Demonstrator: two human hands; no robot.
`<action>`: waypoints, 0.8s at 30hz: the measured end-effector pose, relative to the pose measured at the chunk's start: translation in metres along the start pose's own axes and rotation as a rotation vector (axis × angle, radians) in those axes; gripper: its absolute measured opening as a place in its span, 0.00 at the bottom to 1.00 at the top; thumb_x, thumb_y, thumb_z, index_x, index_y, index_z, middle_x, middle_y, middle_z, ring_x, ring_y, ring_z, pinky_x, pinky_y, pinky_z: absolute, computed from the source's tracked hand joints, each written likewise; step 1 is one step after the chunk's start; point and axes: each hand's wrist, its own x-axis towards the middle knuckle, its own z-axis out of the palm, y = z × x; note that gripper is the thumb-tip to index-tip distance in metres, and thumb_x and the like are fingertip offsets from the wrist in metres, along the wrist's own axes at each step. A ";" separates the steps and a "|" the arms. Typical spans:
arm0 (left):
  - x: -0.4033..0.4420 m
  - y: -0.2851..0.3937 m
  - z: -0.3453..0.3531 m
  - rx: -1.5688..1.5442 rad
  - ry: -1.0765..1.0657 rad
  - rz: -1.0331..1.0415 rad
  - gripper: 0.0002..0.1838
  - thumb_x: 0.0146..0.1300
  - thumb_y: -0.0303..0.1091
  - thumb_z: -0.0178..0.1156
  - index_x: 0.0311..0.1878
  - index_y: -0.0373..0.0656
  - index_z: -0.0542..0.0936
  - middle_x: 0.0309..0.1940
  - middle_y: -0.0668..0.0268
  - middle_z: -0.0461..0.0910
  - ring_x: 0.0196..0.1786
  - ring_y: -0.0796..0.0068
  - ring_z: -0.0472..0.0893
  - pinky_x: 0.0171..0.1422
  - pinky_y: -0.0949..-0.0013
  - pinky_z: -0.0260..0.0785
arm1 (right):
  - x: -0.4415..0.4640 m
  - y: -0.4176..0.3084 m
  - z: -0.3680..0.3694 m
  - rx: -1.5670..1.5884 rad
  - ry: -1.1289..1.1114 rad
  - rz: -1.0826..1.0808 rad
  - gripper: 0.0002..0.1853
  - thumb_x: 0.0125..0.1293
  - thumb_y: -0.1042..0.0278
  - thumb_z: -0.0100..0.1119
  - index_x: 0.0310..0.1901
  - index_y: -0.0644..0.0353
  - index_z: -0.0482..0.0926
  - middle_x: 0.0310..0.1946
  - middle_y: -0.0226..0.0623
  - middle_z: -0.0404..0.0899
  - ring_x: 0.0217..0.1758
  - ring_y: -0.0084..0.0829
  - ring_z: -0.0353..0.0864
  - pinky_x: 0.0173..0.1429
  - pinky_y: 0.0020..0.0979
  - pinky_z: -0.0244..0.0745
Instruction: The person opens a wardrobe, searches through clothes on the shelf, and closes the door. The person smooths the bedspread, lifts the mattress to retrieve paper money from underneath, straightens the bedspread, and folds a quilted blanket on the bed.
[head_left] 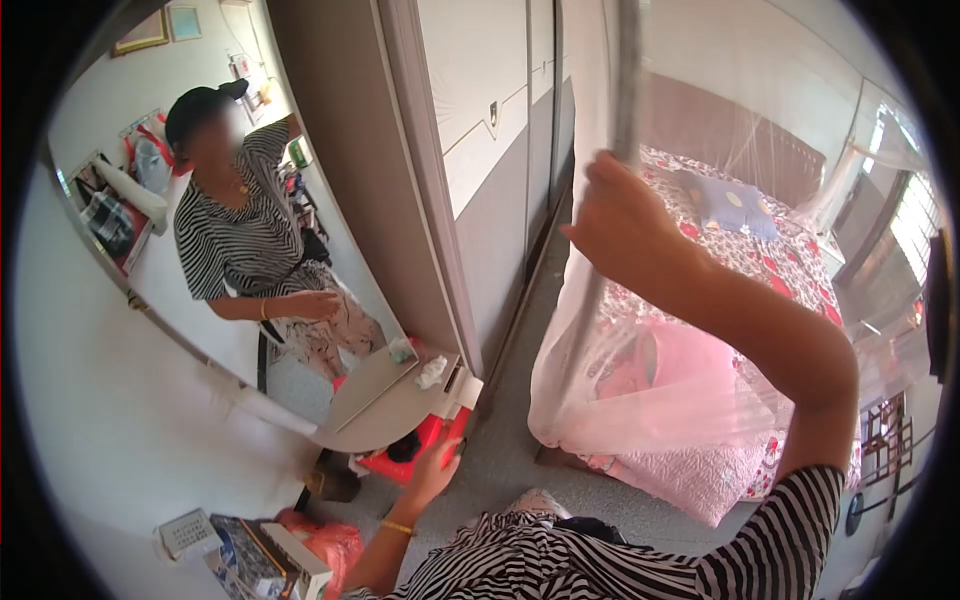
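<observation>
At 5 o'clock, closest, is a black-and-white striped sleeve [770, 535]. Between 6 and 7, the left hand [435, 475] is loosely open with nothing visible in it, near a red plastic stool [428, 432]; whether they touch, I cannot tell. At 2, the raised right hand [620, 215] is curled tight around a blurred grey pole [628, 80], which runs up toward 1 beside the sheer mosquito net [552, 400]. A half-round shelf [365, 395] sits toward 8, below the mirror [220, 335] at 9 to 10. Beyond, a pink quilt [690, 480] lies at 4, a blue-grey pillow [735, 207] past 2, and sliding wardrobe doors [480, 120] at 12
</observation>
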 end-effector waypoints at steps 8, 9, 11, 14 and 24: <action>0.188 0.089 0.009 -0.224 -0.048 0.455 0.17 0.55 0.28 0.56 0.49 0.40 0.72 0.48 0.58 0.73 0.52 0.65 0.73 0.57 0.67 0.63 | -0.045 -0.003 -0.023 -0.147 -0.009 0.091 0.18 0.60 0.54 0.47 0.18 0.55 0.76 0.17 0.30 0.70 0.33 0.28 0.68 0.51 0.31 0.56; 0.203 0.101 0.011 -0.224 -0.055 0.461 0.17 0.55 0.28 0.56 0.49 0.40 0.72 0.48 0.58 0.73 0.52 0.65 0.73 0.57 0.67 0.63 | -0.047 -0.005 -0.024 -0.169 -0.032 0.103 0.19 0.60 0.54 0.46 0.19 0.57 0.75 0.18 0.31 0.70 0.33 0.28 0.68 0.52 0.31 0.56; 0.234 0.124 0.011 -0.342 -0.068 0.606 0.16 0.57 0.31 0.55 0.49 0.40 0.72 0.49 0.60 0.73 0.53 0.66 0.72 0.56 0.68 0.63 | -0.047 -0.007 -0.028 -0.214 -0.042 0.089 0.19 0.60 0.55 0.46 0.19 0.57 0.75 0.18 0.31 0.69 0.32 0.29 0.67 0.51 0.32 0.56; 0.277 0.167 -0.005 -0.455 0.005 0.644 0.18 0.58 0.33 0.55 0.52 0.41 0.70 0.53 0.62 0.69 0.57 0.67 0.68 0.57 0.68 0.61 | -0.043 -0.007 -0.031 -0.184 -0.072 0.072 0.18 0.60 0.55 0.45 0.19 0.58 0.73 0.18 0.32 0.67 0.31 0.31 0.67 0.50 0.33 0.57; 0.466 0.284 0.024 -0.489 0.111 0.516 0.41 0.60 0.64 0.36 0.68 0.50 0.37 0.69 0.62 0.36 0.71 0.62 0.31 0.69 0.51 0.30 | -0.047 -0.001 -0.034 -0.302 -0.172 0.004 0.19 0.60 0.55 0.41 0.27 0.61 0.76 0.18 0.30 0.65 0.28 0.28 0.67 0.49 0.35 0.58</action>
